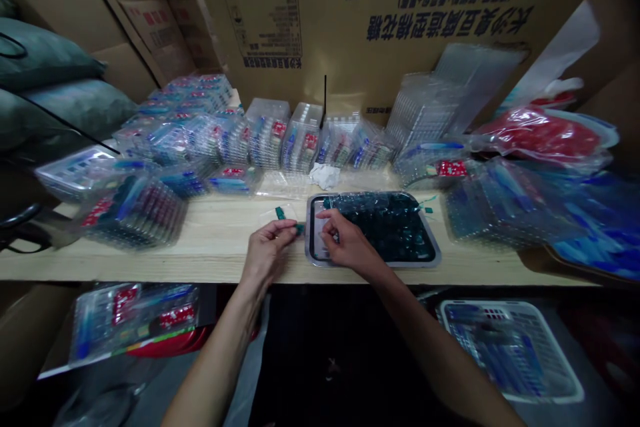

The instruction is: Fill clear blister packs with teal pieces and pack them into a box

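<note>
Big carton (320, 13): right across the back, and its print is upside down!
Printed boxes (150, 20): over on the left, red lettering showing.
Grey-green sacks (47, 53): bulging at far left, one above another.
Red bundle (545, 133): glossy in clear plastic, out right.
White basket (559, 351): down low, right side.
Crumpled paper (325, 175): white, near the middle.

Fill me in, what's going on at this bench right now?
A person is working barehanded with small green pieces. The left hand pinches a green piece beside the tray. The right hand is over the tray's left end, fingers curled; whether it holds anything is unclear. Dark, shiny material fills much of the tray, and clear plastic packs line the back.
</note>
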A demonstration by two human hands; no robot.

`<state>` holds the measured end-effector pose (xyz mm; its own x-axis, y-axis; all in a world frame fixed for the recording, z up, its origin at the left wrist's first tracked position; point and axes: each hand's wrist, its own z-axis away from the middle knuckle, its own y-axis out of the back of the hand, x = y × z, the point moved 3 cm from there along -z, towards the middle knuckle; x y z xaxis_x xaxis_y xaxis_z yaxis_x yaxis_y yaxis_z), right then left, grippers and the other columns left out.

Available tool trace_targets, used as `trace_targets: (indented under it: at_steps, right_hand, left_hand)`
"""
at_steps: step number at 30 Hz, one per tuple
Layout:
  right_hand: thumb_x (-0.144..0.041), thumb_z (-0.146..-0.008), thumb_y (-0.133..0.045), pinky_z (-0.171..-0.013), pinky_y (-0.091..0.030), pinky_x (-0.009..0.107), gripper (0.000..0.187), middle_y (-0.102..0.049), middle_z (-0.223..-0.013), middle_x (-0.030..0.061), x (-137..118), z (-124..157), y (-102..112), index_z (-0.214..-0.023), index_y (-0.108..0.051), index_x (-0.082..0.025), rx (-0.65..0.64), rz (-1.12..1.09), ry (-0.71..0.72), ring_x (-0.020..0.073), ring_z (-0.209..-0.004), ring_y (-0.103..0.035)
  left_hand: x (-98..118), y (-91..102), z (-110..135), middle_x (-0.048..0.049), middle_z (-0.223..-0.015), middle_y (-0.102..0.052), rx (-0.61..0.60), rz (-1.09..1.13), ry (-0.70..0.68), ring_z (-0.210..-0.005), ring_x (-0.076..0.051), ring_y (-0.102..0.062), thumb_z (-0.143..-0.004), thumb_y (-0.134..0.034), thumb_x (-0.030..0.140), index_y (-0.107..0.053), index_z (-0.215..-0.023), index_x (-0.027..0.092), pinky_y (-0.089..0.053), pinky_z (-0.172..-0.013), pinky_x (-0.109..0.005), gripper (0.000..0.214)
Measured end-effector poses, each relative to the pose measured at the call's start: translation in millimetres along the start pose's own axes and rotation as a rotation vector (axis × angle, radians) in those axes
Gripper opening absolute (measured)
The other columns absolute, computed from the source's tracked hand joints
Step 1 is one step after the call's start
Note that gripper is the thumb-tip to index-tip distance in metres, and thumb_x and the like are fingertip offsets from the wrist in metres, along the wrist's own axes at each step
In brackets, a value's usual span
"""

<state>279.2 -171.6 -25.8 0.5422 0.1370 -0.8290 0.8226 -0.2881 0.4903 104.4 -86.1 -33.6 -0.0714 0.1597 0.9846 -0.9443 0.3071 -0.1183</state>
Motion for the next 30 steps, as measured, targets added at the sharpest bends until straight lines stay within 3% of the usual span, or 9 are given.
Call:
trace_targets:
  at_steps: [3,7,14,21,23,26,30]
  right_hand:
    - [-0.017,-0.086,-0.051,-0.077,-0.045,0.029,0.027,-0.065,-0.086,0.001,11,2,6,-0.11,-0.06,-0.021,0.031,0.061,-0.058,0.0181,-0.083,-0.06]
    - [-0.016,-0.087,-0.049,-0.078,-0.044,0.031,0.022,-0.069,-0.085,0.0019,16,7,7,-0.102,-0.065,-0.021,0.002,0.127,-0.093,0.0187,-0.081,-0.061]
    - [-0.013,-0.087,-0.048,-0.074,-0.042,0.029,0.023,-0.069,-0.085,0.0018,19,12,6,-0.097,-0.068,-0.02,-0.025,0.17,-0.093,0.0179,-0.077,-0.06]
    - [-0.009,-0.089,-0.047,-0.079,-0.041,0.03,0.025,-0.068,-0.087,0.0016,13,9,-2,-0.099,-0.068,-0.02,-0.042,0.223,-0.082,0.0183,-0.083,-0.06]
    - [-0.009,-0.089,-0.046,-0.083,-0.04,0.031,0.026,-0.068,-0.091,0.0021,10,9,3,-0.1,-0.067,-0.021,-0.031,0.3,-0.073,0.0198,-0.09,-0.059]
    - [-0.011,-0.089,-0.046,-0.086,-0.039,0.035,0.027,-0.066,-0.102,0.0073,13,5,30,-0.105,-0.066,-0.021,0.064,0.53,-0.12,0.0246,-0.1,-0.055]
    - [-0.018,-0.089,-0.051,-0.095,-0.038,0.044,0.047,-0.051,-0.138,0.0197,32,-9,77,-0.135,-0.054,-0.015,0.186,0.808,-0.232,0.0348,-0.121,-0.047]
  left_hand:
    - [2,29.9,-6,-0.0055,-0.087,-0.075,0.038,-0.372,-0.262,-0.082,-0.018,-0.067,-0.07,-0.079,0.031,-0.078,-0.087,0.018,-0.053,-0.08,-0.031,0.021]
    - [-14,33.4,-6,-0.0052,-0.088,-0.074,-0.107,-0.694,-0.437,-0.081,-0.018,-0.068,-0.081,-0.067,0.024,-0.077,-0.088,0.022,-0.054,-0.077,-0.031,0.013]
    - [-36,26.1,0,-0.0073,-0.09,-0.073,-0.178,-0.871,-0.636,-0.081,-0.016,-0.07,-0.092,-0.056,0.025,-0.075,-0.087,0.021,-0.056,-0.073,-0.026,0.02]
    - [-39,27.1,11,-0.008,-0.097,-0.075,-0.111,-0.975,-0.739,-0.087,-0.017,-0.072,-0.098,-0.049,0.032,-0.074,-0.094,0.022,-0.058,-0.078,-0.027,0.027]
    - [-37,40.9,6,-0.0083,-0.099,-0.075,-0.08,-1.015,-0.748,-0.089,-0.018,-0.071,-0.097,-0.047,0.032,-0.072,-0.095,0.022,-0.058,-0.081,-0.029,0.027]
    - [-30,80.8,-9,-0.0088,-0.099,-0.074,0.023,-1.111,-0.711,-0.089,-0.021,-0.071,-0.094,-0.047,0.031,-0.069,-0.095,0.021,-0.058,-0.082,-0.032,0.024]
    - [-13,133.4,-29,-0.0105,-0.106,-0.072,0.161,-1.237,-0.641,-0.091,-0.025,-0.07,-0.089,-0.047,0.032,-0.069,-0.093,0.021,-0.058,-0.082,-0.038,0.025]
